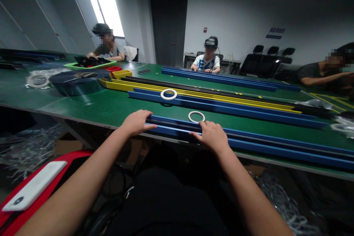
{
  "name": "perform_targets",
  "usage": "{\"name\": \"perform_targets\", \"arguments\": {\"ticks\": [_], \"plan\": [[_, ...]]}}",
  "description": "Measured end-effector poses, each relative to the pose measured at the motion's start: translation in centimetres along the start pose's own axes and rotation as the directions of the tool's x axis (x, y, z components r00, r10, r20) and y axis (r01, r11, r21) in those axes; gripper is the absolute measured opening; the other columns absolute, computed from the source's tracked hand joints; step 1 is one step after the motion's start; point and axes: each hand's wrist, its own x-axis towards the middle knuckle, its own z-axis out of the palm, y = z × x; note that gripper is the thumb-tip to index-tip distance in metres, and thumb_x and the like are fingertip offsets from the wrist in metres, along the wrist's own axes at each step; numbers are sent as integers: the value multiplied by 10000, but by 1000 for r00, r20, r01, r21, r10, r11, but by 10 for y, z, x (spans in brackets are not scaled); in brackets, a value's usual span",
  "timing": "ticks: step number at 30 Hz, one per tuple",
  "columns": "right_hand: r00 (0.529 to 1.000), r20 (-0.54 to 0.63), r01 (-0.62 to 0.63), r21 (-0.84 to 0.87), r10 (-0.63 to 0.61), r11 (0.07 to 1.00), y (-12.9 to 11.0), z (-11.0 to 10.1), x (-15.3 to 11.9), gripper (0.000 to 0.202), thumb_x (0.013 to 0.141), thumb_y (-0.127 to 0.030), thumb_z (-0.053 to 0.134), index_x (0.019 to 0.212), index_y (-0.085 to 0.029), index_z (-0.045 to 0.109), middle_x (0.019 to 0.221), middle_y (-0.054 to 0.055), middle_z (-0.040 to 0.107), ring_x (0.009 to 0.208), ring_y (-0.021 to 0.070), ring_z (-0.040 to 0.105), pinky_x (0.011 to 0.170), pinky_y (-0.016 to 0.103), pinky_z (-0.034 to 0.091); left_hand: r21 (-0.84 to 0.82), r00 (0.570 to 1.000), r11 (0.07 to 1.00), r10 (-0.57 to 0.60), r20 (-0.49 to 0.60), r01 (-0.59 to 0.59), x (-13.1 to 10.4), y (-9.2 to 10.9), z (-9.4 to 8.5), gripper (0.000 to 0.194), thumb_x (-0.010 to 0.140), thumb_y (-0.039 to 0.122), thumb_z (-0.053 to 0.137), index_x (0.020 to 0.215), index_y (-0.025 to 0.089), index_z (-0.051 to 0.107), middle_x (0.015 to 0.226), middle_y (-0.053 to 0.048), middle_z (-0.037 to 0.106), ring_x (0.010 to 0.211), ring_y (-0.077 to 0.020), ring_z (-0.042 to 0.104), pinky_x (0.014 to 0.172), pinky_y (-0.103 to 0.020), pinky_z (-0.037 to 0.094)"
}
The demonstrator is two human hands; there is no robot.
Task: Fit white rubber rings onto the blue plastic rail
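We stretch both bare arms forward, elbows apart, wrists bent inward. Our left hand [137, 122] and right hand [214, 135] sit palms down, well apart, fingers curled, each thumb angled toward the other.

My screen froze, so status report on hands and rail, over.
Left hand and right hand on near blue rail, grip firmness unclear. White ring close by right hand's fingers. Second ring at next blue rail.

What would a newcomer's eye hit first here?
Probably the long yellow channel, bright against the green table. Then the left hand and right hand on the near blue channel, by the table edge. Last, one white ring at the middle blue channel, another white ring beside the right hand.
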Motion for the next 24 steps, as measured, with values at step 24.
{"name": "perform_targets", "arguments": {"ticks": [24], "plan": [[997, 78, -20, 4, 20, 1000, 129, -1, -51, 607, 935, -643, 321, 1261, -204, 583, 1126, 117, 665, 1040, 253, 594, 880, 375, 402, -107, 993, 992, 58, -100, -68, 32, 135, 13, 729, 754, 805, 474, 1112, 192, 638, 1014, -126, 672, 1002, -300, 601, 868, -392, 462]]}}
